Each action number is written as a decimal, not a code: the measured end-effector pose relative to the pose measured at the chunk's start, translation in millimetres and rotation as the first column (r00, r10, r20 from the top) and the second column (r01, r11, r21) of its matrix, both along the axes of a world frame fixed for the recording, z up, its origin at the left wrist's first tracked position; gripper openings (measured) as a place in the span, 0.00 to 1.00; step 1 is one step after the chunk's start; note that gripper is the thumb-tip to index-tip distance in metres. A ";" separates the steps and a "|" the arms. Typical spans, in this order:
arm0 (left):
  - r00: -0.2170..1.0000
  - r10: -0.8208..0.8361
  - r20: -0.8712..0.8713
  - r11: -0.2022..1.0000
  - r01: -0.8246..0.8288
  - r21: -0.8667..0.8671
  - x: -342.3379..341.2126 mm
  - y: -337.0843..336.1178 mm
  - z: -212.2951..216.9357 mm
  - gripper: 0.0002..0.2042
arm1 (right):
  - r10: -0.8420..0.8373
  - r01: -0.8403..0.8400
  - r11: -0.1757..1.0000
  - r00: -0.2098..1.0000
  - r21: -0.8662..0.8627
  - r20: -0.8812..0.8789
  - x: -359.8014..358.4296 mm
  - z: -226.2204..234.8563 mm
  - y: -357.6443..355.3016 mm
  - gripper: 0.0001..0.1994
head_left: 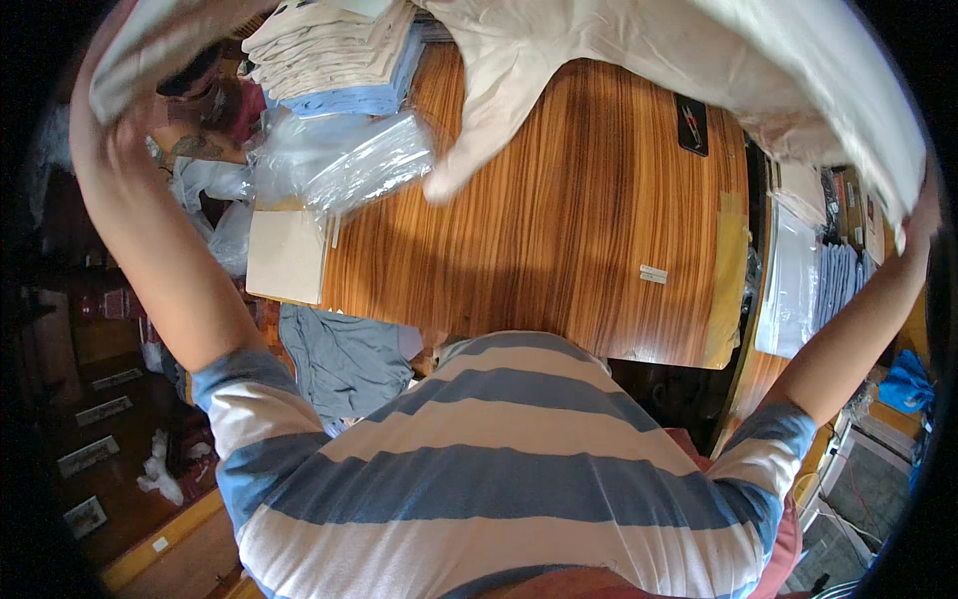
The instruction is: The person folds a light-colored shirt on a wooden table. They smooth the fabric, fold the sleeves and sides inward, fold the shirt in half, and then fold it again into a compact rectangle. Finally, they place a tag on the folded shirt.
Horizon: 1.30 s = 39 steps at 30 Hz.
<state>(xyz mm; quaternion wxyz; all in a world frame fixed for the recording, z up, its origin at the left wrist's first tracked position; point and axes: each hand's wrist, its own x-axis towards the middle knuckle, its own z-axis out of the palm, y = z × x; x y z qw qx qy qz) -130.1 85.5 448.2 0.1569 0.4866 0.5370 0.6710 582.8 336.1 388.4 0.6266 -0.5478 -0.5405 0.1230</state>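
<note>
A large cream shirt (659,45) is held up in the air with both arms raised wide, stretching across the top of the view. One sleeve (494,115) of it hangs down over the wooden table. My left hand (125,118), at the upper left, is closed on the cloth; its fingers are blurred and partly covered. At the far right rim, my right hand (926,205) grips the other side of the shirt, with the fingers mostly hidden by cloth and the dark edge of the view.
The wood-grain table (559,220) bears a stack of folded cream garments (324,50), clear plastic bags (369,165), a cream board (286,255), small snips (691,125) on a black tray and a small label (654,274). Grey cloth (349,359) lies below. Another person's arm (195,140) shows left.
</note>
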 end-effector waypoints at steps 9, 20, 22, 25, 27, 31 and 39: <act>0.969 0.157 0.191 0.837 -0.028 -0.547 97.9 -168.4 -217.9 0.25 | 0.023 0.016 0.846 0.997 -0.533 0.067 7.3 -156.4 -173.4 0.18; 0.859 0.345 0.378 0.368 0.246 -0.896 172.3 -285.3 -450.1 0.22 | 0.076 0.031 0.345 0.995 -0.938 0.061 44.3 -377.5 -275.7 0.21; 0.954 0.166 0.249 0.181 0.218 -0.959 165.4 -284.7 -443.0 0.20 | 0.052 0.073 0.371 0.994 -0.926 0.100 62.8 -393.6 -291.8 0.22; 0.940 -0.239 -0.241 0.209 -0.193 -0.959 168.2 -231.0 -403.1 0.19 | 0.172 0.151 0.405 0.956 -0.902 0.238 89.0 -416.3 -308.6 0.22; 0.832 -0.326 -0.450 0.348 -0.336 -0.875 182.1 -188.7 -397.2 0.19 | 0.313 0.160 0.470 0.889 -0.868 0.334 97.7 -422.2 -312.5 0.20; 0.672 -0.307 -0.674 0.762 -0.251 -0.597 191.3 -104.5 -432.6 0.21 | 0.222 -0.021 0.394 0.972 -0.919 0.073 90.6 -415.9 -305.3 0.18; 0.520 -0.186 -0.834 0.788 -0.427 -0.443 160.6 -90.6 -466.0 0.22 | 0.239 0.416 0.531 0.763 -0.739 0.601 106.3 -404.8 -299.9 0.21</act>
